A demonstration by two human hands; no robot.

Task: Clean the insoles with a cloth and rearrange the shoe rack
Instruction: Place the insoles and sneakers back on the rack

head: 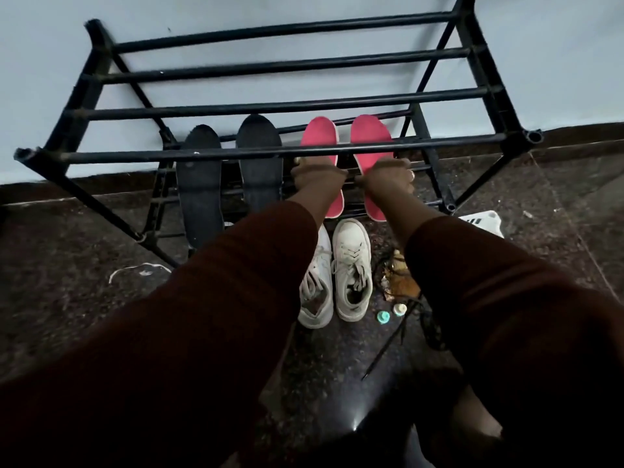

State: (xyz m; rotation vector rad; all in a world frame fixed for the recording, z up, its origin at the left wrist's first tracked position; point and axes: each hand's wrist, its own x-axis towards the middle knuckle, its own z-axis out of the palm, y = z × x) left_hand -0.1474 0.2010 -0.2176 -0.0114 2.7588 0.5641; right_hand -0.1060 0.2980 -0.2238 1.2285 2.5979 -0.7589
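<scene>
Reaching under the front bar of the black tubular metal shoe rack (pixel 270 65), the left hand (pixel 315 173) rests on the left pink oblong insole (pixel 319 133) and the right hand (pixel 388 179) on the right pink oblong insole (pixel 368 133). The fingers are partly hidden, so the grip cannot be told. Two matte black flat insoles (pixel 199 184) lie left on the same rails. White laced sneakers (pixel 351 265) stand near on the speckled stone floor (pixel 67 248).

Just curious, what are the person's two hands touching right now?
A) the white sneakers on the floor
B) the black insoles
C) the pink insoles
C: the left hand and the right hand each rest on one of the pink insoles on the shoe rack. Neither hand touches the black insoles beside them or the white sneakers.
</scene>
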